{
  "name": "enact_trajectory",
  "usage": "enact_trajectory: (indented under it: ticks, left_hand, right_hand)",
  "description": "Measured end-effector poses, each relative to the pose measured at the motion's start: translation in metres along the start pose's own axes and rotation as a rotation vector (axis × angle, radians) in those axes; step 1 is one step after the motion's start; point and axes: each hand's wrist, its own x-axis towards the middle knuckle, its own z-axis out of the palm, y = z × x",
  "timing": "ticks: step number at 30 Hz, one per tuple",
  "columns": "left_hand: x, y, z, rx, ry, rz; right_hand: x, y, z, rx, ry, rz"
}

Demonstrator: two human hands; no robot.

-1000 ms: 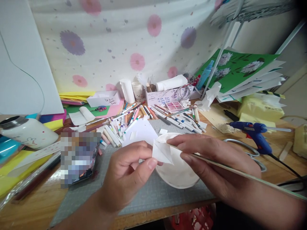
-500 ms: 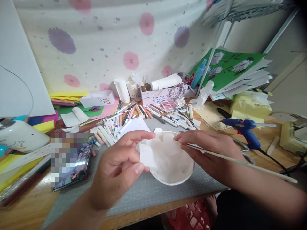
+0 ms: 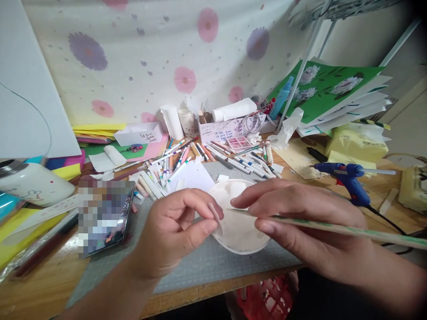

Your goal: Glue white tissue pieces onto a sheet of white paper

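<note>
Left hand: The left hand point(image 3: 176, 231) pinches a slip of white paper point(image 3: 216, 216) between thumb and forefinger, the grip closed to the paper's own thickness.
Right hand: The right hand point(image 3: 312, 206) closes thumb against fingers on a slim green-streaked stick point(image 3: 333, 228), forefinger reaching forward, the grip no wider than the shaft.
Paper: Held nearly edge-on to the camera, in front of the bowl's left side.
Stick: Its tip points at the paper, just beside it; whether they touch, one cannot tell.
Bowl: A white bowl point(image 3: 245, 235) sits beneath both hands on a gray mat point(image 3: 193, 266) covering part of a wooden table point(image 3: 60, 284).
Around the hands: Pens point(image 3: 230, 160) fan out behind the bowl; a phone point(image 3: 116, 222) tilts at left, a blue glue gun point(image 3: 350, 178) lies at right.
</note>
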Motion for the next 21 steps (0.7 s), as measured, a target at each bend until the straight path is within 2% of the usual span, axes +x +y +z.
enact_trajectory:
  ticks: [4, 8, 21]
  left_hand:
    - [-0.002, -0.001, 0.001, -0.171, 0.067, -0.122]
    - [-0.003, -0.001, -0.001, -0.172, 0.076, -0.181]
    - [-0.002, 0.002, 0.0, -0.193, 0.062, -0.206]
  right_hand:
    - [0.004, -0.001, 0.007, 0.048, -0.023, -0.034]
    - [0.006, 0.0, 0.012, 0.053, -0.004, -0.028]
    - [0.004, 0.002, 0.011, 0.043, -0.045, -0.045]
